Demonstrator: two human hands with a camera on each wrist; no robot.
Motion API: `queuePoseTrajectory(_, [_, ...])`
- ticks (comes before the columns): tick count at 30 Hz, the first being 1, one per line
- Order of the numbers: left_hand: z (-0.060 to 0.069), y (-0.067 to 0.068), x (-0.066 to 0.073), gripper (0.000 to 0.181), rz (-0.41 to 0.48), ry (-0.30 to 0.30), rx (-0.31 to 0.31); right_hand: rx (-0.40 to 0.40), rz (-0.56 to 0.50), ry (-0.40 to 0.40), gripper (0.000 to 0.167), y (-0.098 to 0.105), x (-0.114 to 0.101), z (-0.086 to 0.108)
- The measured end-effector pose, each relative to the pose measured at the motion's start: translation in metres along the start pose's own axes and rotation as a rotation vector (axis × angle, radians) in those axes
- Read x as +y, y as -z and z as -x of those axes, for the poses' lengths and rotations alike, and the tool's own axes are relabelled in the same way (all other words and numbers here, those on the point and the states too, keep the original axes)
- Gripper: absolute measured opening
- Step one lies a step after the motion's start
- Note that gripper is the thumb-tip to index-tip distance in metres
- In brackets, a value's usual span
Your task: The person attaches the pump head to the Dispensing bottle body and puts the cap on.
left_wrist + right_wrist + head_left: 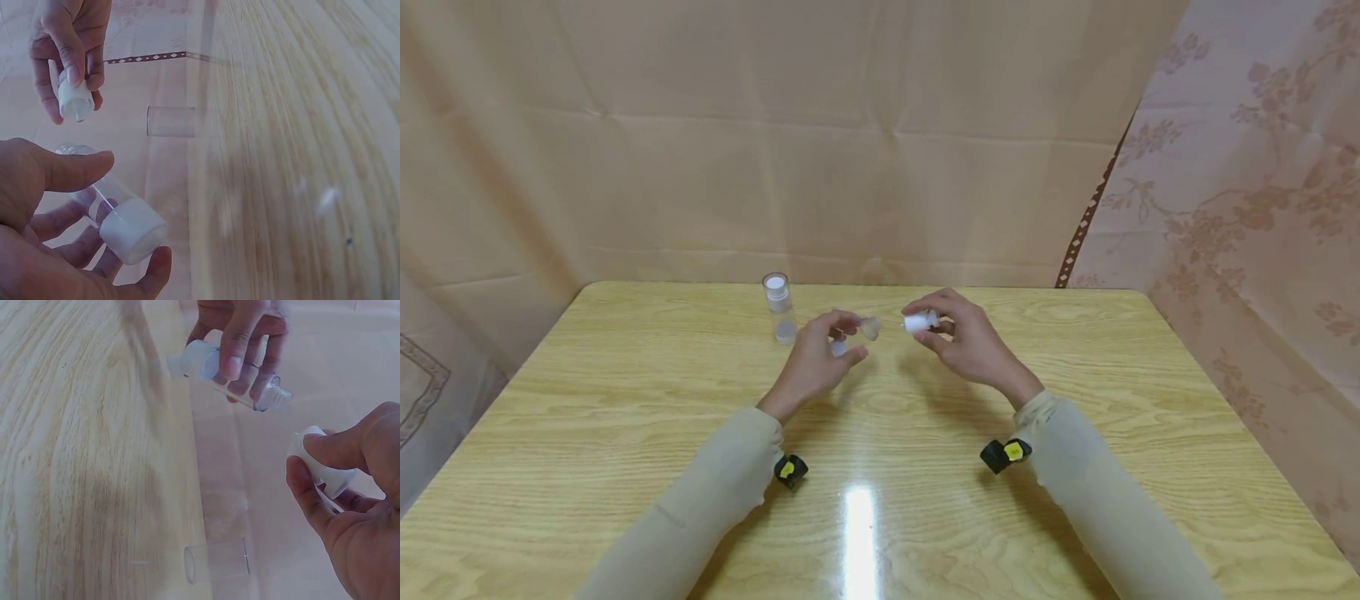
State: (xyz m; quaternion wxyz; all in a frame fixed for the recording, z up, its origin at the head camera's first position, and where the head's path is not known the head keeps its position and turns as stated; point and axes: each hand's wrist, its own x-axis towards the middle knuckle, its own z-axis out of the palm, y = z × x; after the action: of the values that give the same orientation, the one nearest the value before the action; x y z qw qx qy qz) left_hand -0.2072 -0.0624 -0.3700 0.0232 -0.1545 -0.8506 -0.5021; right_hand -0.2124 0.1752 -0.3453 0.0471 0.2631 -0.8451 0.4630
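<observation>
My left hand [814,358] holds a small clear bottle [115,194] with a white base, tilted above the table. Its threaded neck is uncovered and faces right, towards the other hand. Between thumb and fingers, my right hand [970,343] pinches a white pump top [917,322]. A short nozzle or stem sticks out of it in the left wrist view. The pump top and the bottle neck are apart, with a small gap between them. Curled fingers hide part of the bottle in the head view.
Another clear bottle with a white top [777,293] stands upright just beyond my left hand. A clear cylindrical cap [219,559] stands on the wood-grained table [625,467]. Behind the table's back edge hangs a beige curtain [820,167], with a patterned cloth [1247,217] at the right.
</observation>
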Motion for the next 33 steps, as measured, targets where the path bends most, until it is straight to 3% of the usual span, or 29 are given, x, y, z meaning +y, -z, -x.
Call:
queuePoseTrajectory(13, [0.0018,-0.0026,0.0042,0.039,-0.073,-0.064,-0.024,-0.001,-0.031,-0.01,0.031,-0.0004,-0.0021,-0.0002])
queuePoseTrajectory(33, [0.0015,-0.0044,0.0075,0.04,-0.099,-0.045,-0.045,-0.019,-0.051,0.011,0.032,-0.0056,0.0007,-0.001])
